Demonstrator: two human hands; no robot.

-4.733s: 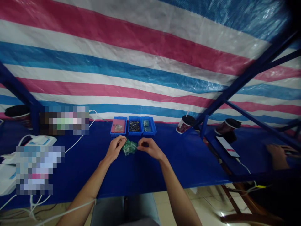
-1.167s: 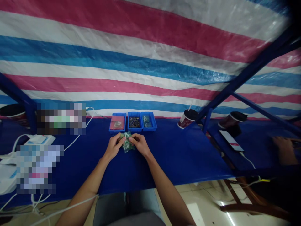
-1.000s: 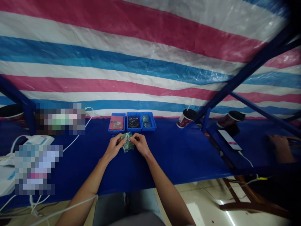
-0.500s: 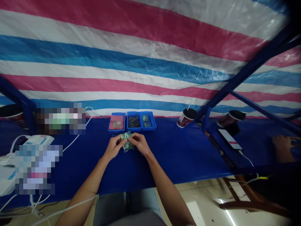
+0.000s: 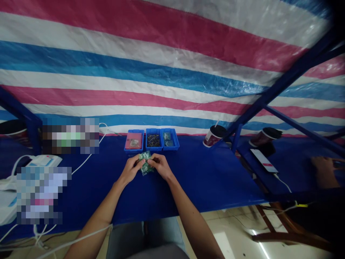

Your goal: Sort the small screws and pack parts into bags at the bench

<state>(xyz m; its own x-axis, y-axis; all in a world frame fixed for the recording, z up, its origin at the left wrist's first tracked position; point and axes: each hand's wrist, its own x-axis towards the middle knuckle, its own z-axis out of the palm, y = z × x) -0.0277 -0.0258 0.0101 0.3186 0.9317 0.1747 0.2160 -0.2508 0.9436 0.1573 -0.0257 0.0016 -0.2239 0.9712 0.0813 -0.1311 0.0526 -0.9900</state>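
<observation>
Between my two hands is a small clear plastic bag with a green tint (image 5: 146, 168), its contents too small to make out. My left hand (image 5: 131, 167) pinches its left side, thumb on top. On the right side my right hand (image 5: 160, 165) grips it the same way. Just beyond my hands stand blue bins side by side. The left bin (image 5: 125, 146) contains a pink piece with a small bag on it. Dark screws or similar metal pins (image 5: 153, 140) fill the middle bin. Small greenish bags (image 5: 167, 138) lie in the right bin.
A lidded cup with a straw (image 5: 215, 136) stands at the back right of the blue table (image 5: 205, 180). A white power strip (image 5: 45, 160) and cables lie left. Further right are a phone (image 5: 264, 161), another cup (image 5: 265, 136) and another person's hand (image 5: 323, 167).
Both hands keep their hold on the plastic bag in almost the same place. The other person's hand at the far right has shifted slightly.
</observation>
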